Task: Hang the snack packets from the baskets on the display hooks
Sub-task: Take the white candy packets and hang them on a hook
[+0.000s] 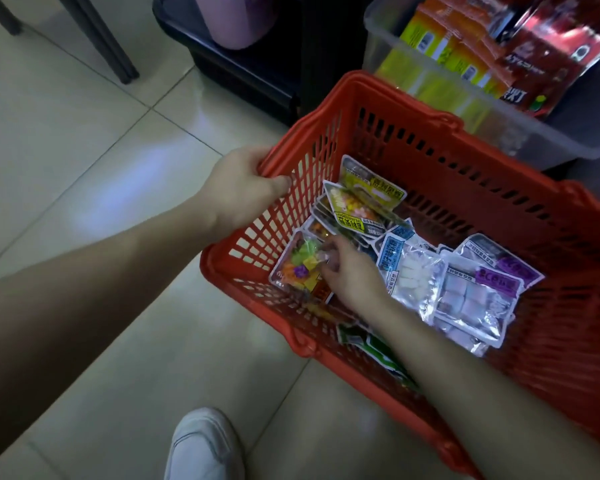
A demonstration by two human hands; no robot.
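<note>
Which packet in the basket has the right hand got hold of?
The multicoloured packet by the basket wall; the right hand pinches it alone.

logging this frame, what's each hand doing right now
Left hand grips the rim of the red basket.
Right hand pinches a multicoloured snack packet in it.

Two hands in your shot, left hand (pixel 243 188) and right hand (pixel 350 271), and one red basket (pixel 465 168). Inside you have two purple-label packets (pixel 496 278), one blue-label packet (pixel 406 268), one multicolour packet (pixel 298 268), and perhaps four yellow-label packets (pixel 361 202), stacked. One clear bin (pixel 499 133), one black crate (pixel 222 57).
</note>
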